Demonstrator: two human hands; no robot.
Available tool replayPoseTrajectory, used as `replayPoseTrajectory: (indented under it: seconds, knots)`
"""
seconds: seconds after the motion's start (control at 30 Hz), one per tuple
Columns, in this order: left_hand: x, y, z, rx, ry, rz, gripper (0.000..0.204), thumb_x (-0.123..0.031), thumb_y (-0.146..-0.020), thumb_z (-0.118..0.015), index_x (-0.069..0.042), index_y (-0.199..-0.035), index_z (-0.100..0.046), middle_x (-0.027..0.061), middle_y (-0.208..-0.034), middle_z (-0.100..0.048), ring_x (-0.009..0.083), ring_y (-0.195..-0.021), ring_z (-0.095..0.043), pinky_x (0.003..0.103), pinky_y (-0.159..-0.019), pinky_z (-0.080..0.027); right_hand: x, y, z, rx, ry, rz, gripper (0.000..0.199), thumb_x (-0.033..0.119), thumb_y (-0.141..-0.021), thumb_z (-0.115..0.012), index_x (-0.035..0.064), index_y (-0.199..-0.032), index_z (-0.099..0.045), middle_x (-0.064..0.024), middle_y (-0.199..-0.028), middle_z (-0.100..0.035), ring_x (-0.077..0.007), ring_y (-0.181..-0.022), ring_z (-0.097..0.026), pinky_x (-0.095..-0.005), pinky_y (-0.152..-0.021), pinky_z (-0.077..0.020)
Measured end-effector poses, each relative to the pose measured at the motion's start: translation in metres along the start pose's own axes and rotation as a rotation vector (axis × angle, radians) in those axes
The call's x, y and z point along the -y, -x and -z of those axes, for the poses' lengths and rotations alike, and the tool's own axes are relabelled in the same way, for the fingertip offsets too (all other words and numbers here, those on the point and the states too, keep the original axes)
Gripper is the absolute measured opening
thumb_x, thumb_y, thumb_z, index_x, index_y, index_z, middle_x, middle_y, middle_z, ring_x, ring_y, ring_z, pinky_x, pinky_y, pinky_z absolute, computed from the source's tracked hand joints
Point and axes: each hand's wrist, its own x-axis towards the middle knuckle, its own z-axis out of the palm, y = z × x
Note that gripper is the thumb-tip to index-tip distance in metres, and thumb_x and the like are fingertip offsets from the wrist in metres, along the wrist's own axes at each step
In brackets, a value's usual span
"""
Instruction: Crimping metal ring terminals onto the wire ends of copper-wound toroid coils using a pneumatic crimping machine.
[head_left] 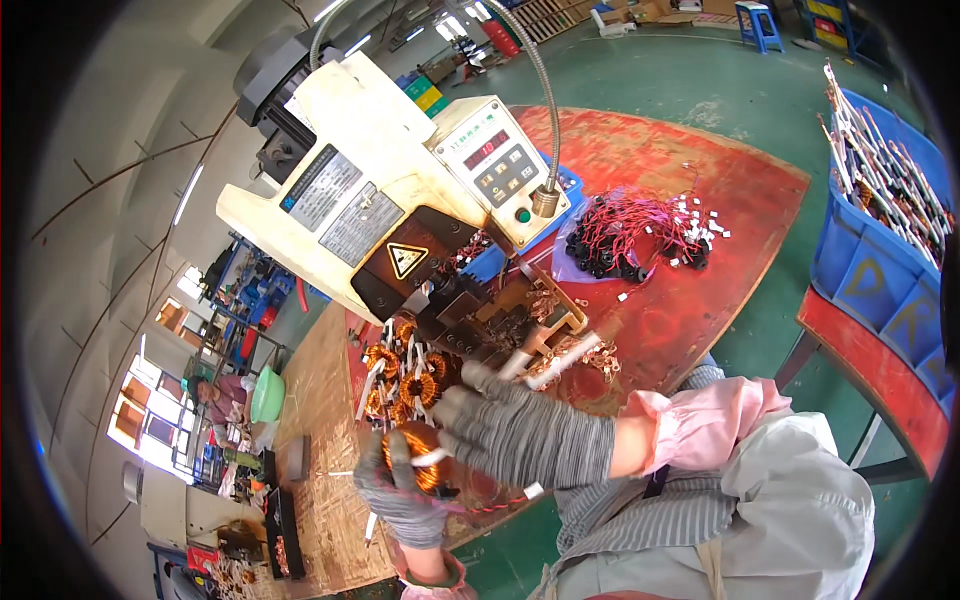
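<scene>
My left hand [408,505], in a grey knit glove, is closed around a copper-wound ring coil [424,470] low in the middle of the view. From the coil a white-sleeved lead [434,458] runs toward my gloved right hand [530,430]. The right fingers are stretched out and a little apart beside the coil; whether they touch the lead is hard to see. Just beyond my hands, several similar ring coils [415,385] lie heaped in front of a cream-coloured bench machine [375,120]. Its dark tooling [470,315] stands close to my right fingertips.
Copper scraps [600,360] lie beside the machine's metal chute. A bundle of red wires [630,235] with black parts and white connectors sits on the red tabletop [720,190]. At right, a blue crate [880,250] of white-sleeved leads stands on a red bench. Another person [225,400] is far left.
</scene>
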Motion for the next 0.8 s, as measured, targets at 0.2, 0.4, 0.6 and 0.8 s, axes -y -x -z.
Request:
replayPoseTrajectory:
  seconds: [0.2,0.4,0.6,0.8]
  knots:
    - [-0.013,0.005,0.006,0.019,-0.127,-0.307,0.028,-0.015,-0.079,-0.053,-0.012,-0.107,-0.051,0.0116,-0.109,-0.051,0.0294,-0.091,-0.053,0.044,-0.083,-0.039,-0.008,0.037,-0.01,0.496,-0.281,-0.195,0.023,0.022,-0.077,-0.055,0.0086,-0.095,-0.055,-0.0078,-0.062,-0.058,-0.0275,-0.057,-0.06,-0.0398,-0.052,-0.046]
    - [-0.003,0.012,0.003,0.021,-0.195,-0.236,0.038,-0.019,-0.076,-0.056,-0.008,-0.111,-0.048,0.0137,-0.112,-0.048,0.0308,-0.104,-0.047,0.049,-0.093,-0.035,-0.011,0.062,-0.041,0.288,-0.65,-0.334,0.025,0.022,-0.071,-0.062,0.0105,-0.092,-0.056,-0.011,-0.061,-0.057,-0.0302,-0.055,-0.058,-0.0407,-0.049,-0.044]
    - [-0.023,0.016,-0.013,-0.671,0.214,0.521,0.066,-0.037,-0.075,-0.067,-0.005,-0.126,-0.041,0.0172,-0.132,-0.036,0.03,-0.12,-0.037,0.043,-0.099,-0.032,-0.027,0.049,-0.045,-0.004,-0.644,-0.464,0.022,0.023,-0.074,-0.058,0.0116,-0.093,-0.056,-0.0107,-0.063,-0.055,-0.0311,-0.057,-0.057,-0.0389,-0.049,-0.0447]
    - [-0.086,0.068,-0.078,-0.328,2.007,1.049,0.072,-0.035,-0.066,-0.074,-0.005,-0.123,-0.042,0.0109,-0.118,-0.048,0.0279,-0.106,-0.049,0.045,-0.094,-0.038,-0.022,0.047,-0.048,0.071,-0.558,-0.471,0.026,0.028,-0.076,-0.055,0.0128,-0.097,-0.057,-0.01,-0.066,-0.058,-0.0298,-0.056,-0.058,-0.0377,-0.048,-0.0447]
